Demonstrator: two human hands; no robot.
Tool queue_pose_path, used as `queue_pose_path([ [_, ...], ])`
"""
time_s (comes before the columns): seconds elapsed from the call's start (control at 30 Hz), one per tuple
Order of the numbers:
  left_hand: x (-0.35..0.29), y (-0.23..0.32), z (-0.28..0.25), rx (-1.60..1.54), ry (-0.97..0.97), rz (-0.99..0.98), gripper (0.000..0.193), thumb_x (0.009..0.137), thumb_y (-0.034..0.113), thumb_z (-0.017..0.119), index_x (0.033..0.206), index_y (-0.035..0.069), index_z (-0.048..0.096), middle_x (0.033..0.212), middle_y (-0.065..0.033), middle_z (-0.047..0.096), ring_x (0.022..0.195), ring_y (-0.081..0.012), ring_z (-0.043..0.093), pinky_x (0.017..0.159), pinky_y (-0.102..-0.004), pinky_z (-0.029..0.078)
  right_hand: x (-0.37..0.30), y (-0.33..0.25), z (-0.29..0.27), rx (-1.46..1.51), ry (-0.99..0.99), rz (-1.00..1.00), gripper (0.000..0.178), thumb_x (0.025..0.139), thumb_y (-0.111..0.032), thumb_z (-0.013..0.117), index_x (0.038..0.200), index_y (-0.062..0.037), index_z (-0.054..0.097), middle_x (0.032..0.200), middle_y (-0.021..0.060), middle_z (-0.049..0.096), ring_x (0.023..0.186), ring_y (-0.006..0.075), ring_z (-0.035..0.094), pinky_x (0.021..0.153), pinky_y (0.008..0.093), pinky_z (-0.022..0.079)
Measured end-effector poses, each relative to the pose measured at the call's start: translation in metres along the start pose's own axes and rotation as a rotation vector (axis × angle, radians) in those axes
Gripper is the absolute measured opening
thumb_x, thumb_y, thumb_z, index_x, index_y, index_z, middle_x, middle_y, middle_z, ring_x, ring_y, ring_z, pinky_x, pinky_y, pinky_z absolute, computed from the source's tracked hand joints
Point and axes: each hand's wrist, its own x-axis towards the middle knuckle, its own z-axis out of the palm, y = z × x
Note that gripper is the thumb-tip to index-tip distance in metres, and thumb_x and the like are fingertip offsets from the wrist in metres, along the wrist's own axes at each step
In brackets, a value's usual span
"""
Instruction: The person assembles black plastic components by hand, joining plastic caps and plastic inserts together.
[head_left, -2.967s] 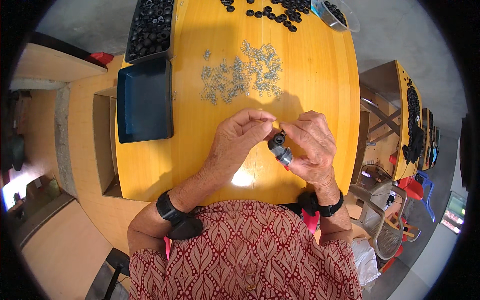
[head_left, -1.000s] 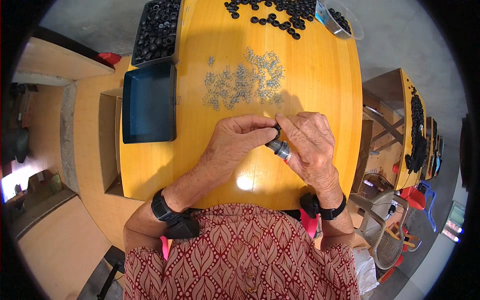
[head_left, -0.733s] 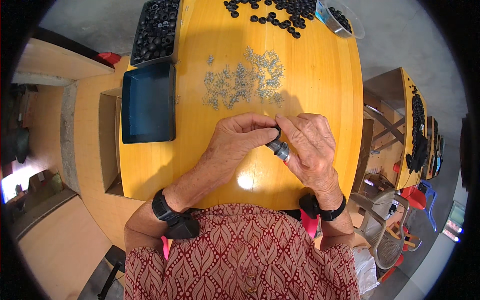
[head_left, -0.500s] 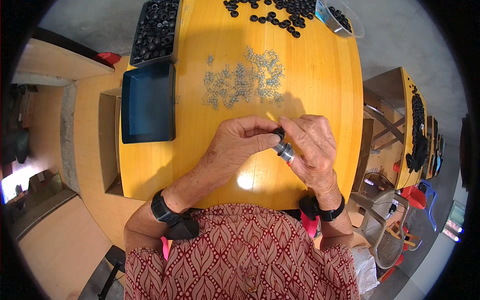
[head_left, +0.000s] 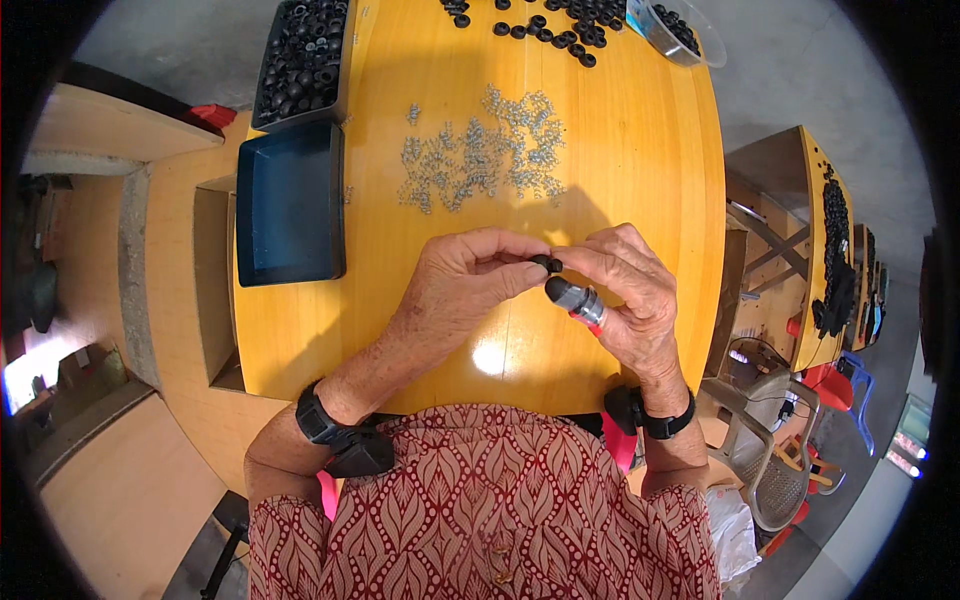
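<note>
"How's the grip?"
"Left hand point(head_left: 452, 275): narrow pinch on a small black part point(head_left: 542, 262); right hand point(head_left: 637, 300): forefinger meeting it, its hold unclear, a dark grey sleeve point(head_left: 577, 298) at the thumb"
"Room around?"
"Metal coils point(head_left: 480, 155) beyond, blue tray point(head_left: 341, 205) well left, tabletop point(head_left: 655, 150) reaching its edge rightward"
</note>
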Motion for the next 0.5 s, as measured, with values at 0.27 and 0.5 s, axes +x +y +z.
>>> queue_pose_path([
  [0.27,0.0,-0.002,-0.002,0.103,-0.044,0.008,0.02,0.088,0.006,0.067,0.106,-0.004,0.067,0.092,-0.0027,0.068,0.087,-0.0069,0.06,0.077,-0.0213,0.05,0.0,0.003,-0.003,-0.008,-0.038,-0.083,0.023,0.07,-0.011,0.076,0.091,-0.0035,0.07,0.081,0.0088,0.067,0.074,0.027,0.061,0.07,0.035,0.05],
  [0.5,0.002,0.003,-0.009,0.178,-0.138,-0.08,0.022,0.088,0.005,0.067,0.108,-0.004,0.066,0.097,-0.006,0.069,0.092,-0.0105,0.063,0.083,-0.0219,0.051,0.006,0.006,-0.012,0.1,-0.145,-0.097,0.02,0.072,-0.009,0.075,0.09,-0.0036,0.07,0.079,0.0089,0.066,0.072,0.0263,0.062,0.072,0.0349,0.05],
])
